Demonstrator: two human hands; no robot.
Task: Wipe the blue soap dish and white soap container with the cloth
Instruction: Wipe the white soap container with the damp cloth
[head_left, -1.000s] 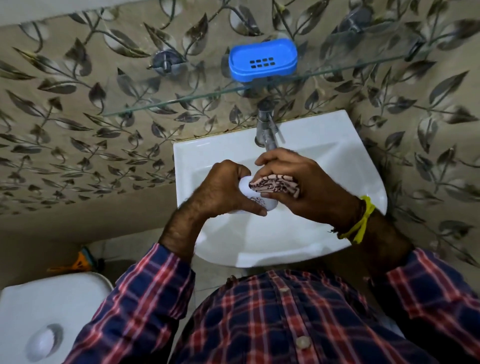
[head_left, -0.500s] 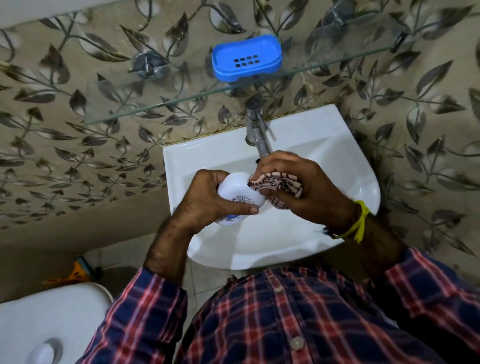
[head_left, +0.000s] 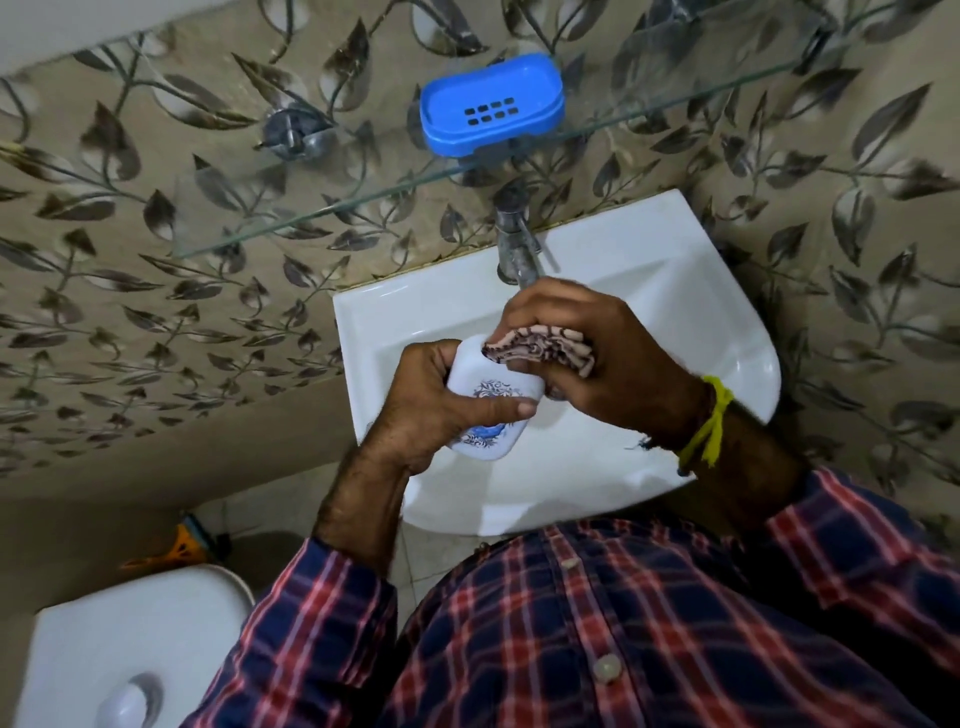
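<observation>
My left hand (head_left: 426, 415) grips the white soap container (head_left: 485, 395), which carries a blue floral print, over the white sink (head_left: 675, 291). My right hand (head_left: 587, 358) is closed on a folded, patterned pink cloth (head_left: 540, 348) and presses it against the container's upper end. The blue soap dish (head_left: 491, 104), with several drain slots, rests on the glass shelf (head_left: 311, 213) above the tap, away from both hands.
A metal tap (head_left: 514, 244) sticks out just behind my right hand. A metal shelf bracket (head_left: 291, 132) sits on the leaf-patterned wall. At the lower left are a white toilet cistern (head_left: 140, 649) and an orange object (head_left: 182, 545) on the floor.
More of the white container now shows in my left hand, with its printed face turned up. The cloth has shifted along it toward its upper end. The camera view has dipped slightly.
</observation>
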